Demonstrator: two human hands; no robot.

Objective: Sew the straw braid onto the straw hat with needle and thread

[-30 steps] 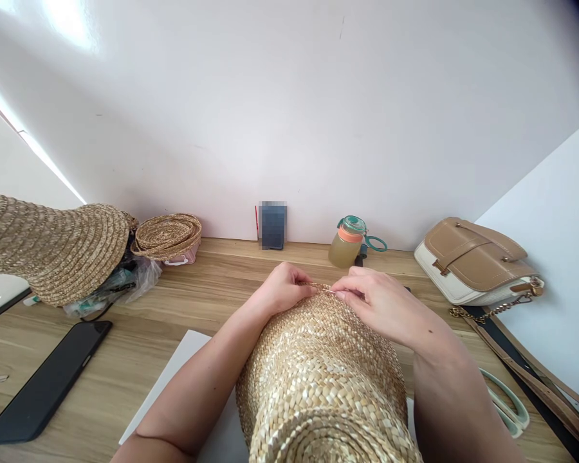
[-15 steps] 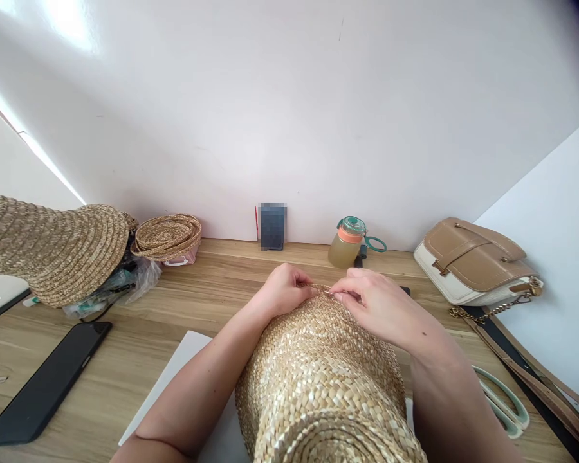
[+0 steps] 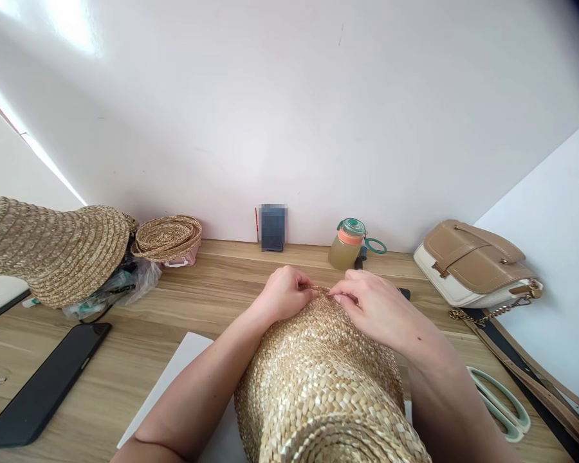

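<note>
Lying nearest the camera, a woven straw hat point(image 3: 318, 379) rests crown-toward-viewer on a white sheet point(image 3: 183, 379), its far edge raised between both hands. Left forearm runs up from the near left, right forearm from the near right; both converge at that far edge. Left hand point(image 3: 284, 294) is curled, fingers pinched closed on the straw rim. Right hand point(image 3: 374, 305) is likewise bent, thumb and forefinger nipped together on the same rim just beside the left; whether a needle sits between them cannot be told. The two hands are near, not quite touching.

Open wooden table point(image 3: 212, 302) shows left of the left arm. A black phone point(image 3: 41, 386) lies near left, close to the table's left edge. Pale green scissors point(image 3: 499, 402) lie near right, just beside the right forearm, with a brown bag strap point(image 3: 525, 373) beyond them.

Farther off: a second straw hat point(image 3: 53, 247) at far left, a coil of straw braid point(image 3: 168, 235), a bottle point(image 3: 346, 244) behind the hands, and a tan-and-white handbag point(image 3: 473, 263) at far right against the wall.
</note>
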